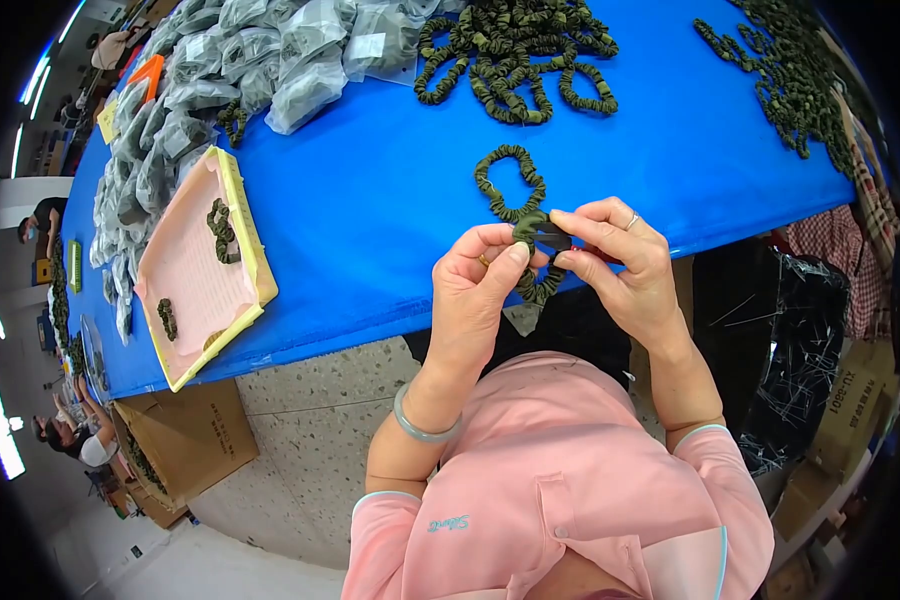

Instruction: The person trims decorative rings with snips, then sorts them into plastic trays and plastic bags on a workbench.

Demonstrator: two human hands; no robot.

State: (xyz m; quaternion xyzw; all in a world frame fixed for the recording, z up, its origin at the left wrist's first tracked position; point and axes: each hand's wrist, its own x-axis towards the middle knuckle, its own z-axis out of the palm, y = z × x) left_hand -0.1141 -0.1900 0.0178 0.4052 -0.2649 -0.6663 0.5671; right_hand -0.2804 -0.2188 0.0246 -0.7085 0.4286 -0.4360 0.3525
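Over the front edge of the table, both hands meet at a dark green gathered scrunchie (537,290). My left hand (476,275) pinches the upper part of its ring between thumb and fingers. My right hand (620,262) is closed beside it, thumb and forefinger on a small dark piece (551,238) at the scrunchie's top; I cannot tell what this piece is. The lower part of the ring hangs below the fingers. Just beyond the hands, another green scrunchie (510,183) lies flat on the blue table.
A heap of green scrunchies (515,60) lies at the table's back, with a larger pile (800,85) at right. Bagged goods (260,60) crowd the left, beside a yellow-edged tray (195,270) with several scrunchies. A thread-strewn black bag (805,370) hangs right. Other people sit far left.
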